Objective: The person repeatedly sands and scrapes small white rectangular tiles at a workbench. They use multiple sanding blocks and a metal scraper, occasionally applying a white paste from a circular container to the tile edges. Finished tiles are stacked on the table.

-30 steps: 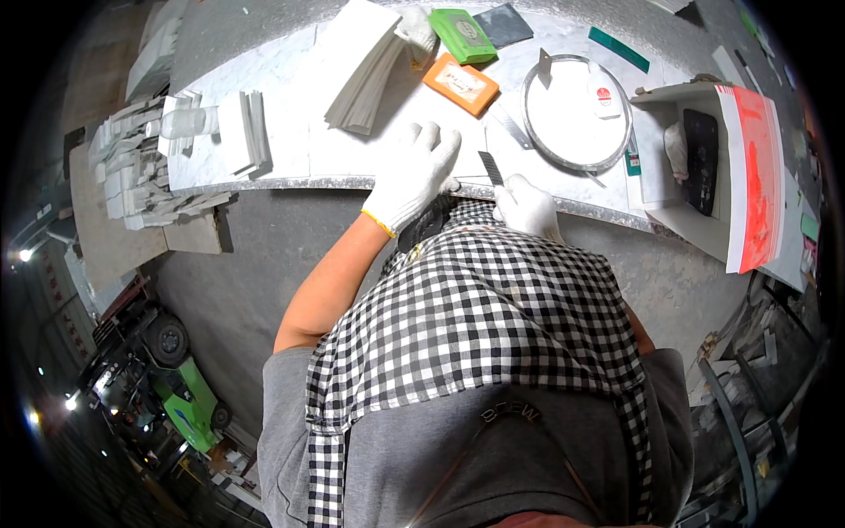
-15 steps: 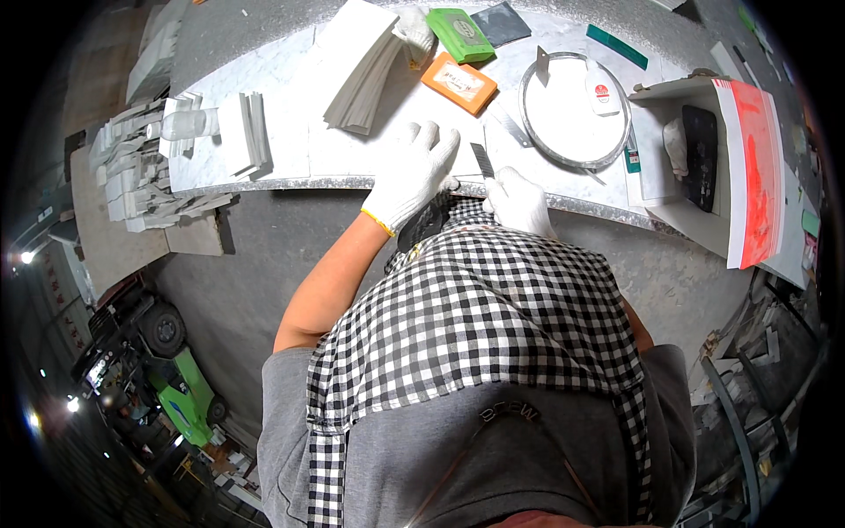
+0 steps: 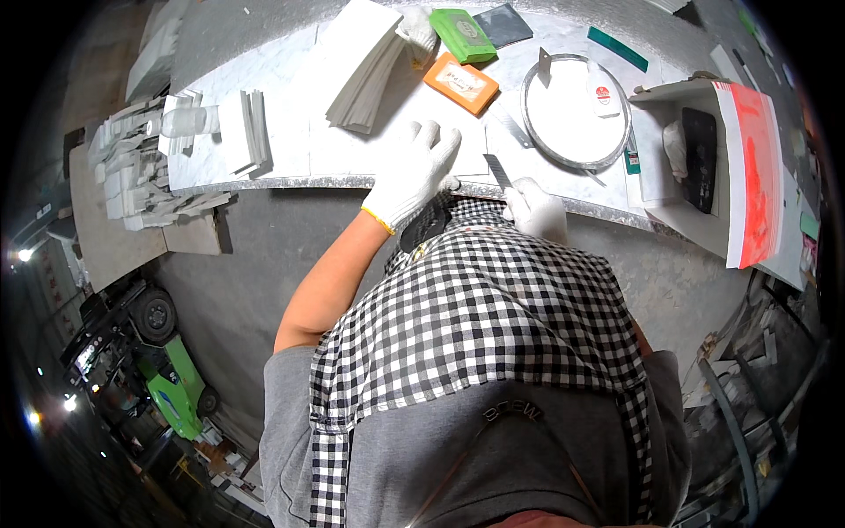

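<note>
My left hand, in a white knitted glove with a yellow cuff edge, lies with its fingers stretched out on a thin white slab at the table's near edge. To its right, my gloved right hand is closed around a thin grey metal blade. The blade points up and slightly left, over the slab's near edge. How the fingers grip its lower end is mostly hidden. A round tub of white paste stands beyond my right hand, with a scraper standing in it.
Orange and green packets lie beyond my hands. A stack of white strips leans left of them. An open carton with a dark object stands at the right. More strips are piled far left beside a clear bottle.
My right hand has moved a little to the right and toward me, carrying the blade with it. My left hand has stayed in place on the slab.
</note>
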Available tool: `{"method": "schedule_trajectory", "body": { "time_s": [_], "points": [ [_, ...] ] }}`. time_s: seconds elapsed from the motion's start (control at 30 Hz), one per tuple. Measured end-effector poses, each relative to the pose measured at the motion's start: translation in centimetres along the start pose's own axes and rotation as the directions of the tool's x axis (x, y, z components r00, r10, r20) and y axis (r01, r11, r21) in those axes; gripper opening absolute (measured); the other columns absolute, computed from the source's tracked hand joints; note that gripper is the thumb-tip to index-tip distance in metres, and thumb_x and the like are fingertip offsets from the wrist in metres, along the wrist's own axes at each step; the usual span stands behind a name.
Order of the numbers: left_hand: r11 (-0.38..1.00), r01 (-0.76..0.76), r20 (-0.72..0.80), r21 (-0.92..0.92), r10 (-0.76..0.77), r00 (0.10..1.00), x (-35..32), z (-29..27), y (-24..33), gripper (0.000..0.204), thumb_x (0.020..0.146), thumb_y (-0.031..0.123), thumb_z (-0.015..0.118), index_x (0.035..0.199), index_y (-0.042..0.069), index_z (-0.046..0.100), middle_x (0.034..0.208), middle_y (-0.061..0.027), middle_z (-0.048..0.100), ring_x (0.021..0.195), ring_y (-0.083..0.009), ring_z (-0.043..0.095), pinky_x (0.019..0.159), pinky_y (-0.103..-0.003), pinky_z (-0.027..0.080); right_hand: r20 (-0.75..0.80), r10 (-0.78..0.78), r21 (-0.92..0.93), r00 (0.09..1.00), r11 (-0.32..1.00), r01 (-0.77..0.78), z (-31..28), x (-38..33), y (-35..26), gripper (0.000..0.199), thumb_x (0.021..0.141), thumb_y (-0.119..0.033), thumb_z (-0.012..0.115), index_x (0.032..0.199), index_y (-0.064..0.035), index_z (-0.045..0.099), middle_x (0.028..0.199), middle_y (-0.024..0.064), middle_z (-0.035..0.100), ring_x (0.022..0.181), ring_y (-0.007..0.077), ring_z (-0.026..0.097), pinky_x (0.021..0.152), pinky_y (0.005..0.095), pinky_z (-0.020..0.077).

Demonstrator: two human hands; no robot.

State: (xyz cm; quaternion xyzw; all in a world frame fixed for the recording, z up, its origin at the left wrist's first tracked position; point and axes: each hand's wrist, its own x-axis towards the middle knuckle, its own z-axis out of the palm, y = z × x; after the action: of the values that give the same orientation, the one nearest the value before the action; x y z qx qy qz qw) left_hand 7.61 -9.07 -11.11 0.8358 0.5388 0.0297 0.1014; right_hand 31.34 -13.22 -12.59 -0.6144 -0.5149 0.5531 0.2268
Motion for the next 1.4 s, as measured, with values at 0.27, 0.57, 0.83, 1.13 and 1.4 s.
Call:
{"method": "schedule_trajectory", "body": {
  "time_s": [0.27,0.57,0.83,1.13,1.4],
  "points": [
    [1.0,-0.02,0.007,0.001,0.02,1.0,0.3,0.3,-0.4,0.072,0.069,0.038,0.084,0.131,0.014,0.056,0.112,-0.0107,0.058,0.105,-0.0334,0.059,0.083,-0.044,0.054,0.154,-0.154,-0.185,0.976,0.966,0.181,-0.2,0.0,0.6,0.015,0.099,-0.012,0.061,0.096,0.0002,0.068,0.071,0.0128,0.067,0.063,0.0247,0.065,0.058,0.0356,0.0504],
    [0.996,0.031,-0.015,-0.08,-0.032,0.999,-0.6,-0.8,-0.2,0.066,0.066,0.02,0.08,0.128,0.012,0.059,0.109,-0.0135,0.06,0.104,-0.034,0.059,0.085,-0.046,0.053,0.172,0.069,-0.158,0.983,0.987,-0.042,-2.1,0.4,1.7,0.023,0.103,-0.024,0.056,0.105,-0.0042,0.067,0.076,0.0115,0.071,0.072,0.0231,0.071,0.07,0.0359,0.0546],
    [0.978,0.193,0.046,-0.079,-0.189,0.981,-1.9,-1.1,-1.1,0.072,0.06,0.041,0.088,0.116,0.004,0.06,0.101,-0.0181,0.063,0.1,-0.0367,0.061,0.079,-0.047,0.053,0.119,-0.087,-0.135,0.989,0.986,0.102,-2.0,1.0,1.0,0.023,0.105,-0.018,0.051,0.099,-0.0002,0.063,0.069,0.0074,0.063,0.063,0.0176,0.059,0.063,0.0358,0.0478],
    [0.821,0.528,-0.035,-0.218,-0.547,0.836,-1.4,0.1,1.0,0.066,0.063,0.043,0.08,0.108,-0.002,0.061,0.097,-0.0214,0.064,0.096,-0.0369,0.061,0.078,-0.047,0.053,0.097,-0.137,-0.454,0.986,0.875,0.166,-3.2,3.1,5.0,0.024,0.105,-0.022,0.053,0.102,-0.0012,0.064,0.076,0.0101,0.064,0.063,0.0177,0.058,0.063,0.0358,0.047],
    [0.728,0.653,-0.042,-0.209,-0.674,0.738,-0.8,0.8,2.8,0.08,0.063,0.05,0.082,0.117,-0.003,0.058,0.105,-0.0229,0.064,0.101,-0.0371,0.063,0.085,-0.049,0.052,0.161,-0.107,-0.406,0.981,0.899,0.164,-5.9,1.5,2.2,0.021,0.105,-0.021,0.052,0.102,-0.0035,0.063,0.077,0.0045,0.063,0.063,0.0115,0.053,0.059,0.0294,0.0421]
  ]
}}
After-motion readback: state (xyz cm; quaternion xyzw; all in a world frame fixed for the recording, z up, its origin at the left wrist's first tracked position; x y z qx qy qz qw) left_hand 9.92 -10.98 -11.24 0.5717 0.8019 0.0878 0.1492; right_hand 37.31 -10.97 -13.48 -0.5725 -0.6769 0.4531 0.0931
